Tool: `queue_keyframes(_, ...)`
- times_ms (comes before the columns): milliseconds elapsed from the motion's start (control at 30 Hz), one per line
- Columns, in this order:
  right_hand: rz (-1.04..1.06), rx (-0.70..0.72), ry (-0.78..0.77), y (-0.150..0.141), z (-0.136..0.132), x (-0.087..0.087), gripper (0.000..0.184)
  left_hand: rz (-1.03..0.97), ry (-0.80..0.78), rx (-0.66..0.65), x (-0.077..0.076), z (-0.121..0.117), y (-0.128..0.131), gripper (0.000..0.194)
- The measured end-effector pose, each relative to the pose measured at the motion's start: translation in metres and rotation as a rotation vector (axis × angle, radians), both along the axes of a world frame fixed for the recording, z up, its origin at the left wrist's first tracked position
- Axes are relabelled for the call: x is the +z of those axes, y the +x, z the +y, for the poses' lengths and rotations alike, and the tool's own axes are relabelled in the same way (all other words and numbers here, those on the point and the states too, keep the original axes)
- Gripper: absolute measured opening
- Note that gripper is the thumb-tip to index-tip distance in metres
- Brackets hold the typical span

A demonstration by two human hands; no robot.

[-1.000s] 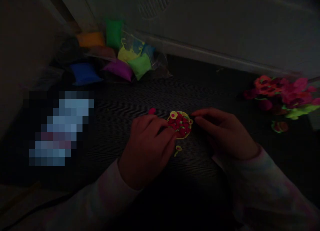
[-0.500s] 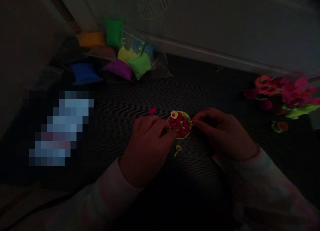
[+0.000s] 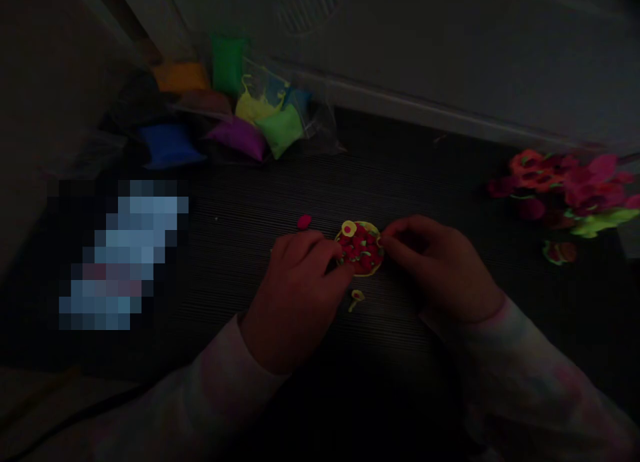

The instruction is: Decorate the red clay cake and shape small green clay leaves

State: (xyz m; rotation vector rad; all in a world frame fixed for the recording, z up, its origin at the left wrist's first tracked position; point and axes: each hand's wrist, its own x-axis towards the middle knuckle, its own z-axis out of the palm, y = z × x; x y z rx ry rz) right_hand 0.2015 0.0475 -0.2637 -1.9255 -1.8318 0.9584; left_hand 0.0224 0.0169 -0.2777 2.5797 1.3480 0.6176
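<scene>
Well, from where I stand both hands are busy around one little thing: a round yellow-rimmed model (image 3: 361, 254) packed with small red pieces, lying between them on the dark tabletop (image 3: 440, 175). The left hand (image 3: 299, 295) curls at the model's left edge, thumb and forefinger a narrow gap apart and touching it; whether they really grip, I can't tell. The right hand (image 3: 445, 269) makes a tight pinch at the right rim, on a small yellow piece (image 3: 380, 241) mostly hidden by the fingertips. A yellow ring with a pink centre (image 3: 349, 229) sits at the model's upper left rim. Just below the model lies a stemmed yellow piece (image 3: 357, 297), and a pink oval (image 3: 304, 221) rests just beyond the left knuckles. Coloured packets, a blue packet (image 3: 171, 145) and a purple packet (image 3: 239, 139) among them, lie heaped at the far left. Over on the right stands a bunch of pink and orange shapes (image 3: 575, 182).
</scene>
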Motion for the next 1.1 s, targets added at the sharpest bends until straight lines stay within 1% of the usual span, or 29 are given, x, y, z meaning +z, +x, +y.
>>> queue_keyframes(233, -0.041, 0.023, 0.051, -0.0028, 0.0, -0.0017, 0.014, 0.001, 0.004, -0.003, -0.0005, -0.0001, 0.0, 0.015)
queue_keyframes(533, -0.018, -0.021, 0.023, 0.0001, -0.0007, 0.0023, 0.012, 0.011, -0.008, -0.013, 0.0001, 0.0001, 0.0009, 0.013)
queue_keyframes(767, -0.076, 0.032, 0.071, 0.0003, -0.0017, -0.0002, 0.012, 0.024, -0.039, -0.021, 0.003, 0.0002, 0.0004, 0.016)
queue_keyframes(967, -0.06, 0.041, 0.093, 0.0, -0.0023, -0.0014, 0.011, 0.002, -0.018, -0.014, -0.0016, -0.0007, 0.0013, 0.014)
queue_keyframes(1100, -0.04, 0.033, 0.074, 0.0009, -0.0023, -0.001, 0.012, -0.008, -0.024, -0.016, -0.0005, -0.0005, 0.001, 0.013)
